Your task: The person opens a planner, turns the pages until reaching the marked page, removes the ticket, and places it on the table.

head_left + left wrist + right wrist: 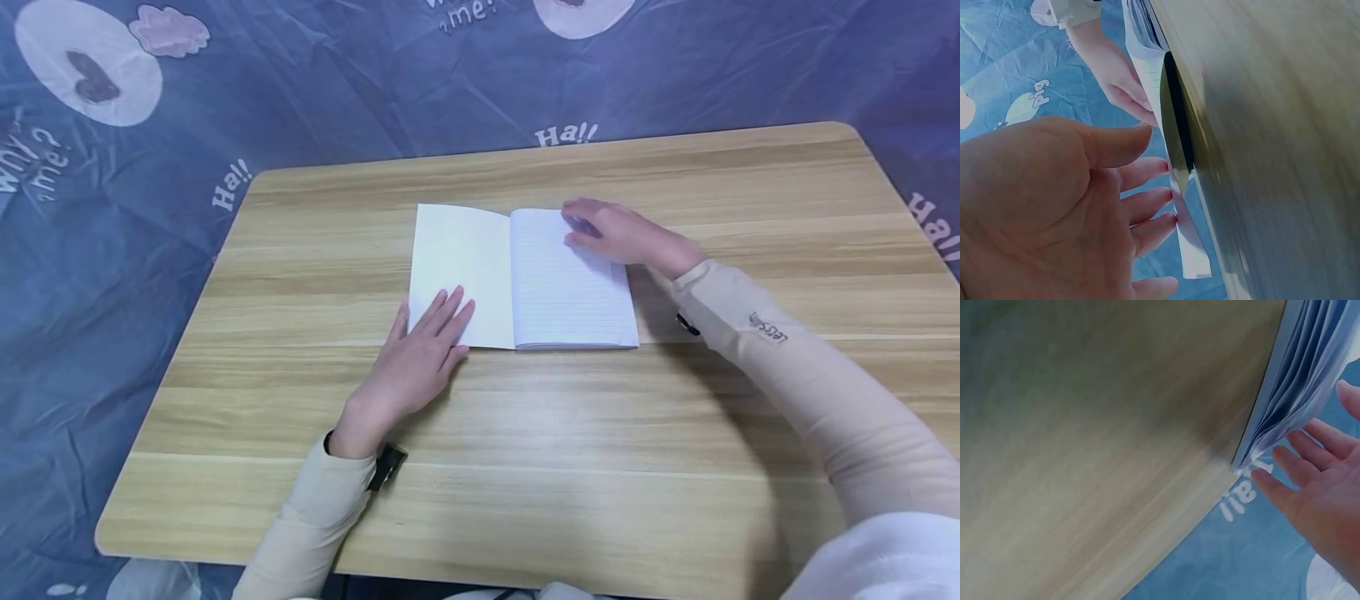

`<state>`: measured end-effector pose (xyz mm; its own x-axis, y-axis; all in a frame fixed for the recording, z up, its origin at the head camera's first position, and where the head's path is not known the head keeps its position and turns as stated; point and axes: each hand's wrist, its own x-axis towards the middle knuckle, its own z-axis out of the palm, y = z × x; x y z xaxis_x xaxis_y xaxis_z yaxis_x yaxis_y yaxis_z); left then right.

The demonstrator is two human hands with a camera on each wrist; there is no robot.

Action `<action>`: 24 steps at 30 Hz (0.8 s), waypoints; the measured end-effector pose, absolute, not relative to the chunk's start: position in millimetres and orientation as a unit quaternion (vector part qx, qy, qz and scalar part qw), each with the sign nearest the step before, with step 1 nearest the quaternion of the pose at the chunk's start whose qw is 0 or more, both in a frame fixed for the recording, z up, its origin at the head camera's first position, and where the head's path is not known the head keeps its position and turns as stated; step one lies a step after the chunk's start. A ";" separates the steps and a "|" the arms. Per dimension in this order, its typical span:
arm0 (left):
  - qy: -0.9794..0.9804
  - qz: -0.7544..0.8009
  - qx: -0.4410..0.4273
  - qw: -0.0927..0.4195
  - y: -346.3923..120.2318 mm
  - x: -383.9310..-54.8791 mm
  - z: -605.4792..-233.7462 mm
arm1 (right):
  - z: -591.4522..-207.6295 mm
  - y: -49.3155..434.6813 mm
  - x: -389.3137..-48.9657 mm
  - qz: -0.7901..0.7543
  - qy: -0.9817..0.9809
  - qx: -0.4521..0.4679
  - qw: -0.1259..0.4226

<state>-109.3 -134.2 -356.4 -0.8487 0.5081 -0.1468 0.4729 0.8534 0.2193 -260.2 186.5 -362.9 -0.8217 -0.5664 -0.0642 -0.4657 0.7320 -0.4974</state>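
An open notebook (pixel 562 308) lies on the wooden table, a plain white leaf (pixel 461 250) on its left and a lined page on its right. My left hand (pixel 420 358) rests with spread fingers over the lower left corner of the plain leaf; the left wrist view has its fingertips against that leaf. At the lined page's upper right corner is my right hand (pixel 615 233), its fingers loosely bent. Seen from the right wrist, those fingers (pixel 1307 456) lie along the outer edge of the slightly fanned pages (pixel 1300 375), pinching nothing.
The light wooden table (pixel 300 400) extends around the notebook on all sides. Beyond its far and left edges hangs a blue cloth (pixel 337 83) printed with white words and shapes. A black strap piece (pixel 386 467) sits at the left wrist.
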 end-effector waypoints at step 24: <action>0.958 0.085 0.245 0.126 -135.6 -111.0 -359.5 | -357.3 195.9 -272.1 -0.349 0.909 -0.199 0.111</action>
